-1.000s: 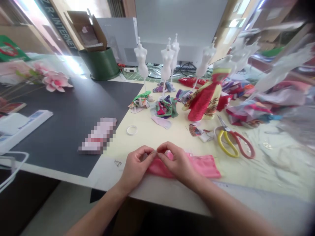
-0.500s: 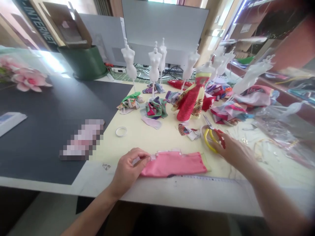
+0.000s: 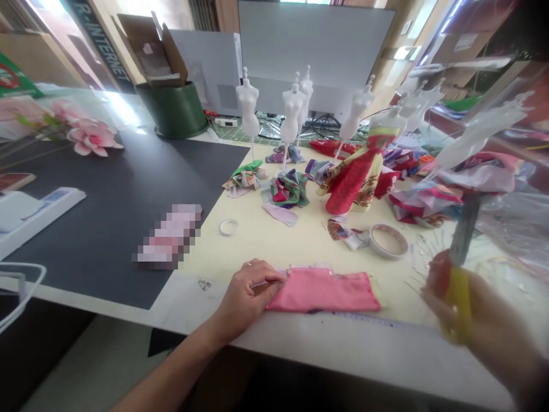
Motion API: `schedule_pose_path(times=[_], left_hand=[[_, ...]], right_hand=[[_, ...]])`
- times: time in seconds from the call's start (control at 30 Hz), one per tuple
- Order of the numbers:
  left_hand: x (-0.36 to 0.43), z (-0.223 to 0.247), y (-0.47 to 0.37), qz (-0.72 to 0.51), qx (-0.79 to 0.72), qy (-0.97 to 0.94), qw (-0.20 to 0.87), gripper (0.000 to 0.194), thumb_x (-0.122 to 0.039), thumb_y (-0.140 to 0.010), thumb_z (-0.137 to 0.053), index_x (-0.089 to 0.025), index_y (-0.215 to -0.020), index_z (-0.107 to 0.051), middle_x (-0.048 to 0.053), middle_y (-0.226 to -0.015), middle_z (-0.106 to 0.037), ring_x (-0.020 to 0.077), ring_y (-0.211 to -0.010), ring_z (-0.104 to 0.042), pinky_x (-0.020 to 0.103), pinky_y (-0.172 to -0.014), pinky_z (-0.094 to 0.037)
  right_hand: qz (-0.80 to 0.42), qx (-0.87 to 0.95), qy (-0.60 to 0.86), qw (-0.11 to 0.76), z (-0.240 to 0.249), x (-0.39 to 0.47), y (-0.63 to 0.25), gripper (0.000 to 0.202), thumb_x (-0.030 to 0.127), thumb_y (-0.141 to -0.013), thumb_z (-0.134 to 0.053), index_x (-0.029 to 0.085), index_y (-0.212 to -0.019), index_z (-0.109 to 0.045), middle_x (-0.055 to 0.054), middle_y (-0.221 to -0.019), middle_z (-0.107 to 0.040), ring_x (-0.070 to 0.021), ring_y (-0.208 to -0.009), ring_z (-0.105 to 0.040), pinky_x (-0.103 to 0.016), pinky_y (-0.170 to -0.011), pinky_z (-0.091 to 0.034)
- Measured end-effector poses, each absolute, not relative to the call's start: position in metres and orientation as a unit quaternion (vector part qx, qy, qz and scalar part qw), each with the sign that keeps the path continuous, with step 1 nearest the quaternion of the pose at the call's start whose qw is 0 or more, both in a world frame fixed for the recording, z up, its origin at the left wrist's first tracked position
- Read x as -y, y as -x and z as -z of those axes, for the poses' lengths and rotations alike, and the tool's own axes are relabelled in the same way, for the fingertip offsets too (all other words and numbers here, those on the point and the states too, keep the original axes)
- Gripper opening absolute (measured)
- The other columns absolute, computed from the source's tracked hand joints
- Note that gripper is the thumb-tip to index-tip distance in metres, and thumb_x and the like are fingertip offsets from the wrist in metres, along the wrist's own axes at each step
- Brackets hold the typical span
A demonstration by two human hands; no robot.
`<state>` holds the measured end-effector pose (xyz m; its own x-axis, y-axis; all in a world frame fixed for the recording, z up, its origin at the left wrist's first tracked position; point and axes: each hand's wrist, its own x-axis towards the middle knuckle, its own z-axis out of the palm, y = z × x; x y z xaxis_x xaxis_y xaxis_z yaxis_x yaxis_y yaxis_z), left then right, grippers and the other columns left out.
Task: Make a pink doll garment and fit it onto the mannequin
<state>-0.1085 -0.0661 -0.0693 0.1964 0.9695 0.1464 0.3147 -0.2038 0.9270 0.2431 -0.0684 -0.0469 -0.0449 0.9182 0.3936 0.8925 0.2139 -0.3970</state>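
Observation:
My left hand (image 3: 253, 292) pinches the left end of a folded piece of pink fabric (image 3: 328, 290), which lies flat near the table's front edge. Pale green cloth shows at the fabric's right end, and a blue-marked measuring tape (image 3: 364, 320) runs along its near side. On the right, my right hand (image 3: 476, 309) is closed round scissors (image 3: 461, 286) with red and yellow handles. Their blades point up and away; motion blurs them. Beyond the pink fabric lies a roll of tape (image 3: 388, 241), with patterned scraps (image 3: 349, 233) beside it.
Several white mini mannequins (image 3: 294, 109) stand at the back among heaps of cloth scraps (image 3: 287, 189). One wears a red and yellow dress (image 3: 355, 177). A white ring (image 3: 229, 227) lies left of centre. A green pot (image 3: 174, 111) and pink flowers (image 3: 94, 137) are at the left.
My right hand has picked the scissors up off the tape roll and drawn them right and nearer to me. My left hand stays on the pink fabric. The view has turned slightly left.

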Motion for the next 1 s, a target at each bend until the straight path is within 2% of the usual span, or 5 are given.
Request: schedule_pose_path(times=[0.07, 0.23, 0.4, 0.77, 1.0], left_hand=[[0.066, 0.068, 0.108, -0.405, -0.486, -0.647, 0.425, 0.011, -0.018, -0.082, -0.058, -0.019, -0.078, -0.069, 0.004, -0.079, -0.064, 0.0164, -0.082, -0.057, 0.026, -0.071, -0.045], [0.066, 0.066, 0.11, -0.389, -0.496, -0.63, 0.454, 0.01, -0.018, -0.081, -0.06, -0.018, -0.075, -0.069, 0.002, -0.078, -0.064, 0.0154, -0.081, -0.058, 0.025, -0.073, -0.045], [0.064, 0.067, 0.113, -0.376, -0.481, -0.634, 0.474, 0.013, -0.023, -0.083, -0.059, -0.019, -0.085, -0.071, 0.004, -0.085, -0.065, 0.016, -0.084, -0.059, 0.026, -0.076, -0.044], [0.063, 0.07, 0.115, -0.388, -0.471, -0.626, 0.486, 0.013, -0.022, -0.084, -0.057, -0.016, -0.079, -0.068, 0.003, -0.078, -0.059, 0.0146, -0.075, -0.055, 0.025, -0.071, -0.043], [0.062, 0.07, 0.115, -0.387, -0.475, -0.624, 0.484, 0.014, -0.023, -0.083, -0.056, -0.015, -0.076, -0.066, 0.003, -0.076, -0.059, 0.0147, -0.073, -0.055, 0.025, -0.069, -0.043]], right_hand=[[-0.046, 0.74, 0.611, 0.277, 0.045, 0.073, -0.223, 0.039, 0.055, -0.077, -0.056, 0.025, -0.1, -0.051, -0.008, -0.081, -0.065, -0.0224, -0.062, -0.063, -0.033, -0.05, -0.05], [-0.029, 0.843, 0.518, 0.144, 0.044, 0.068, -0.174, 0.059, 0.055, -0.059, -0.073, 0.021, -0.098, -0.047, -0.008, -0.089, -0.06, -0.0242, -0.073, -0.06, -0.034, -0.057, -0.05], [0.014, 0.89, 0.442, 0.106, 0.042, 0.057, -0.155, 0.052, 0.062, -0.068, -0.063, 0.019, -0.095, -0.049, -0.008, -0.088, -0.06, -0.0227, -0.071, -0.061, -0.033, -0.057, -0.048], [0.016, 0.903, 0.419, 0.094, 0.053, 0.049, -0.146, 0.047, 0.061, -0.074, -0.057, 0.017, -0.09, -0.055, -0.009, -0.087, -0.061, -0.0219, -0.07, -0.061, -0.032, -0.058, -0.046], [0.044, 0.911, 0.397, 0.105, 0.054, 0.048, -0.145, 0.034, 0.049, -0.077, -0.056, 0.016, -0.083, -0.056, -0.009, -0.081, -0.06, -0.0211, -0.067, -0.059, -0.031, -0.056, -0.045]])
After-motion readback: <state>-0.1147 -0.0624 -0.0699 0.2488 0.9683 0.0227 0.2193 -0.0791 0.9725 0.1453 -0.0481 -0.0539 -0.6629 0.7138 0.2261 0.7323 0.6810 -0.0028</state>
